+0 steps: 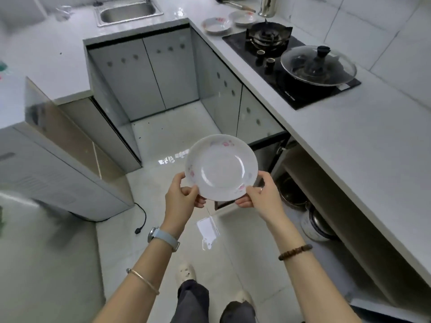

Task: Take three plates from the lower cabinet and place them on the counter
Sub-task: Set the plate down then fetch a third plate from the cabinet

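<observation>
I hold a white plate [221,167] with pink flower marks over the floor, face up and level. My left hand [183,194] grips its near left rim, and my right hand [262,192] grips its near right rim. Two more plates of the same pattern lie on the counter [363,136] at the far right: one plate [216,25] nearer me and another plate [242,17] just behind it, left of the stove. The lower cabinet [310,183] on my right stands open, with pots inside.
A black gas stove [268,40] with a lidded pan [318,64] sits on the right counter. A sink [128,12] is at the far end. An open cabinet door [58,127] juts out on the left. A cord with a plug [140,227] lies on the floor.
</observation>
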Demonstrator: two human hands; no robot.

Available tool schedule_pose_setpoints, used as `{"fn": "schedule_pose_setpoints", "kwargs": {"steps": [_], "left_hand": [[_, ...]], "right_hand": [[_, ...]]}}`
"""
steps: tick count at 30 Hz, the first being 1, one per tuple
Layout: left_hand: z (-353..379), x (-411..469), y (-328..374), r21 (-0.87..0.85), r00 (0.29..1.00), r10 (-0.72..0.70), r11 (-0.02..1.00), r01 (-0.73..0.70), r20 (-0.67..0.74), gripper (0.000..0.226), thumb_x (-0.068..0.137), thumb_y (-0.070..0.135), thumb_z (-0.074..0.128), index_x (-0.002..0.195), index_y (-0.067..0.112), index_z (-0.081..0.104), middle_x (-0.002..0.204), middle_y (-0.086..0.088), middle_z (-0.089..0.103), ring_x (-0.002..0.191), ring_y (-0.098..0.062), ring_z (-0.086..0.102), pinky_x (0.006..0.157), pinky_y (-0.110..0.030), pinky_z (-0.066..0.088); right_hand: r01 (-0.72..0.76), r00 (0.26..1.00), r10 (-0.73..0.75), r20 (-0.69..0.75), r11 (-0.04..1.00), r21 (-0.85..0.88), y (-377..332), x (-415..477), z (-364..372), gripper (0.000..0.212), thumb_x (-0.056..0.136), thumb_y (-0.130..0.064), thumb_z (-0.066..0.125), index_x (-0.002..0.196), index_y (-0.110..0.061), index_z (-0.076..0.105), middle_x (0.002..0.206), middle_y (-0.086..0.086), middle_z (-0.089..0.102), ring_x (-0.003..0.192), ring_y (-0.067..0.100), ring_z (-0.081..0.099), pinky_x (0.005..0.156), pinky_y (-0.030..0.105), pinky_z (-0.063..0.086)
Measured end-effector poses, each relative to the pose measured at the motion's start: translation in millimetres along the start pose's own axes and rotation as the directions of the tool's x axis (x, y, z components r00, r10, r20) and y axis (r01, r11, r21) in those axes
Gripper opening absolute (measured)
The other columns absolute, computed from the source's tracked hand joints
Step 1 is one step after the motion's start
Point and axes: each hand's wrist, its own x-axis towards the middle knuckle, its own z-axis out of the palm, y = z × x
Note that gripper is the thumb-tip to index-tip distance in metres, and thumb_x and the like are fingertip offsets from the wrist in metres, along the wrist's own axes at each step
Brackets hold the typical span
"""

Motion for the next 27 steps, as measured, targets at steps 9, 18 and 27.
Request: {"fn": "schedule_pose_setpoints", "kwargs": {"steps": [9, 18, 27], "left_hand": [[-110.8, 71.5, -3.3, -0.049, 0.994, -0.014, 0.999, 0.008, -0.113, 0.036, 0.09, 0.005, 0.051, 0.122, 0.019, 0.047, 0.068, -0.019, 0.07, 0.057, -0.023, 0.067, 0.055, -0.028, 0.054], [-189.2, 142.2, 7.4, -0.056, 0.99, 0.015, 0.998, -0.023, -0.138, 0.032, 0.091, 0.006, 0.051, 0.121, 0.016, 0.05, 0.069, -0.021, 0.069, 0.056, -0.022, 0.065, 0.054, -0.028, 0.054], [-216.7, 209.8, 14.4, -0.077, 0.982, -0.024, 0.997, 0.009, -0.188, 0.032, 0.089, 0.004, 0.05, 0.121, 0.011, 0.049, 0.067, -0.02, 0.069, 0.054, -0.022, 0.064, 0.053, -0.03, 0.054]], "right_hand": [[-0.008, 0.995, 0.011, 0.102, 1.0, -0.029, -40.1, 48.6, 131.0, 0.039, 0.09, 0.001, 0.054, 0.124, -0.013, 0.043, 0.072, 0.02, 0.069, 0.053, 0.021, 0.069, 0.053, 0.025, 0.057], [-0.011, 0.992, 0.016, 0.124, 0.999, -0.041, -74.1, 90.6, 226.1, 0.04, 0.089, 0.0, 0.054, 0.125, -0.015, 0.044, 0.076, 0.019, 0.072, 0.058, 0.023, 0.071, 0.061, 0.029, 0.06], [-0.002, 0.985, 0.005, 0.173, 1.0, -0.018, -97.4, 149.4, 274.6, 0.039, 0.089, 0.002, 0.051, 0.124, -0.012, 0.044, 0.078, 0.022, 0.071, 0.055, 0.024, 0.069, 0.058, 0.028, 0.059]]}}
